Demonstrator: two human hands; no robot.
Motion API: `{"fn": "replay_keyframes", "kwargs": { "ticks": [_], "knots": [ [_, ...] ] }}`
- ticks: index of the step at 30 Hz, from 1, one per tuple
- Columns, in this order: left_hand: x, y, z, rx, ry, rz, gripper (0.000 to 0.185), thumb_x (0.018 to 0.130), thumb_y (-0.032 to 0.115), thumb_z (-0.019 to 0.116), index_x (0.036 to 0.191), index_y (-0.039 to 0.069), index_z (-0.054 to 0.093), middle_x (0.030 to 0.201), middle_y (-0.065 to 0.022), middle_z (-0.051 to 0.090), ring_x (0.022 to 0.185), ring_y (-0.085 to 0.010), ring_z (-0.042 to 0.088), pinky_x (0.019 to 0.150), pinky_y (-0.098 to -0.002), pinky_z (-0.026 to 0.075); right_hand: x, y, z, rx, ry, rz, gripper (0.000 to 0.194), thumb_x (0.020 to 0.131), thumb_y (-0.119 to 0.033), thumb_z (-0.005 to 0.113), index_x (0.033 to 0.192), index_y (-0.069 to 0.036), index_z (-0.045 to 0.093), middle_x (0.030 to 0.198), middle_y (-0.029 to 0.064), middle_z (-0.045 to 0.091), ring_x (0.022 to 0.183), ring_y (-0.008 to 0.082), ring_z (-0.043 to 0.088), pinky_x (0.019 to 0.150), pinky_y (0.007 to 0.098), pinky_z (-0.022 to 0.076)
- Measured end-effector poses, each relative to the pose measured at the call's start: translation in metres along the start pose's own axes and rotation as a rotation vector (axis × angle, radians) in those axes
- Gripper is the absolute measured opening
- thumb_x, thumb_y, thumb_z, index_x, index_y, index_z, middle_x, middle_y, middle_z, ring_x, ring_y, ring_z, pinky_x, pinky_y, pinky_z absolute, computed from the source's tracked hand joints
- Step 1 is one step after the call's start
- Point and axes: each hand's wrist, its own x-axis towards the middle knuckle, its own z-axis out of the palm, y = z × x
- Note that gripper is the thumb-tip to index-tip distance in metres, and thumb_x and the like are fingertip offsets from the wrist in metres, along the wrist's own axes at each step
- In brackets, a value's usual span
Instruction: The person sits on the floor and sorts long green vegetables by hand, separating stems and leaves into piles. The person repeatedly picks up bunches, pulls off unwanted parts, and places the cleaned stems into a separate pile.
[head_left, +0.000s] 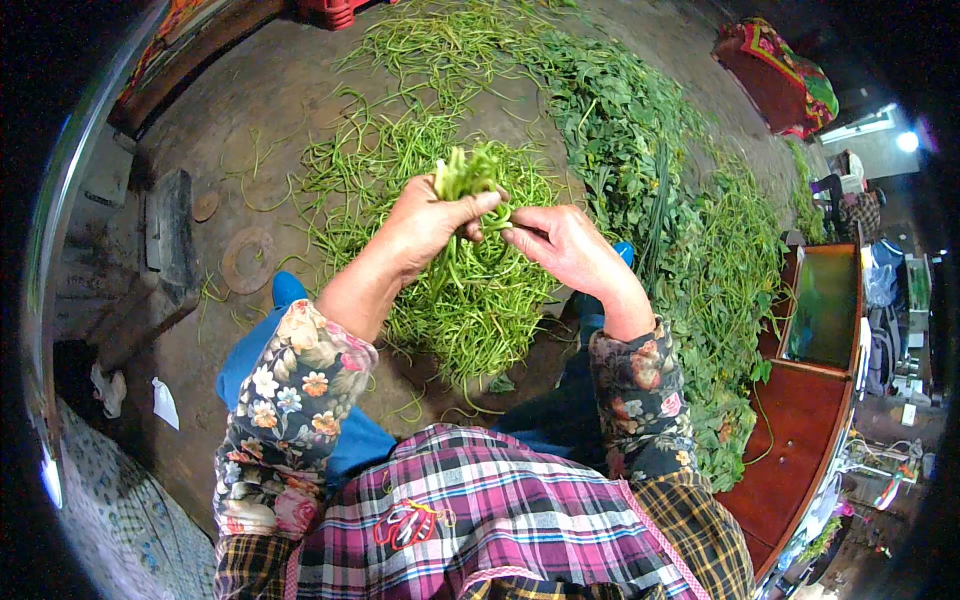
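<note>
My left hand (427, 225) is closed around a bunch of green stems (466, 176), whose cut ends stick up above the fist. Against the bunch, the thumb and fingertips of my right hand (551, 236) pinch a curled green stem (496, 219). Below both hands a loose heap of thin green stems (480, 330) lies on the floor between my legs. More stems (375, 150) spread over the floor beyond the heap. The fingers of my left hand are partly hidden behind the bunch.
Leafy green vines (622, 127) form a long pile on the right, beside a reddish-brown wooden cabinet (795, 435). A dark bench-like object (172, 232) and a flat ring (249, 259) are at the left. A red plastic object (330, 13) stands at the far edge. A person (861, 210) is far right.
</note>
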Motion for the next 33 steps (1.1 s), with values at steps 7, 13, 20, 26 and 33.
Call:
{"fn": "replay_keyframes", "kwargs": {
  "ticks": [7, 13, 20, 26, 33],
  "knots": [
    [0.0, 0.024, -0.029, -0.216, 0.26, 0.031, 0.017, 0.092, 0.016, 0.069, 0.106, 0.006, 0.07, 0.093, -0.0007, 0.069, 0.075, -0.0101, 0.061, 0.066, -0.0267, 0.053, -0.011, 0.006, -0.017, -0.083, 0.037, 0.052, 0.03, 0.095, -0.028, 0.06, 0.083, -0.001, 0.06, 0.065, 0.0188, 0.055, 0.059, 0.0378, 0.054, 0.056, 0.0447, 0.0418],
    [0.0, 0.028, -0.051, -0.234, 0.2, 0.126, 0.018, 0.098, 0.019, 0.061, 0.11, 0.006, 0.064, 0.1, -0.0087, 0.072, 0.088, -0.0169, 0.067, 0.072, -0.0309, 0.054, -0.023, 0.019, -0.026, 0.345, 0.07, 0.176, 0.03, 0.099, -0.023, 0.057, 0.083, 0.002, 0.06, 0.065, 0.0054, 0.061, 0.06, 0.0117, 0.059, 0.059, 0.0294, 0.0497],
    [-0.004, 0.017, -0.029, -0.235, -0.053, -0.054, 0.015, 0.099, 0.018, 0.058, 0.105, 0.005, 0.064, 0.092, -0.0105, 0.071, 0.083, -0.0196, 0.069, 0.073, -0.0336, 0.055, -0.015, 0.008, -0.016, 0.244, 0.094, 0.132, 0.023, 0.099, -0.022, 0.058, 0.09, -0.001, 0.062, 0.065, 0.0079, 0.061, 0.059, 0.0156, 0.06, 0.058, 0.0321, 0.049],
    [-0.007, -0.002, -0.005, -0.182, -0.127, -0.19, 0.02, 0.098, 0.017, 0.059, 0.112, 0.004, 0.065, 0.097, -0.0109, 0.072, 0.081, -0.0185, 0.07, 0.072, -0.0336, 0.057, -0.006, 0.002, -0.007, -0.01, 0.129, -0.037, 0.015, 0.094, -0.017, 0.06, 0.099, -0.003, 0.064, 0.071, 0.0144, 0.062, 0.062, 0.0298, 0.061, 0.058, 0.0381, 0.0478],
    [-0.011, -0.006, 0.0, -0.207, -0.216, -0.251, 0.021, 0.098, 0.02, 0.059, 0.11, 0.003, 0.063, 0.086, -0.011, 0.072, 0.074, -0.0183, 0.068, 0.068, -0.0339, 0.057, -0.006, 0.003, -0.004, -0.291, 0.197, -0.12, 0.012, 0.091, -0.016, 0.062, 0.095, -0.004, 0.064, 0.078, 0.0154, 0.064, 0.072, 0.0367, 0.063, 0.06, 0.0426, 0.049]
  ]
}}
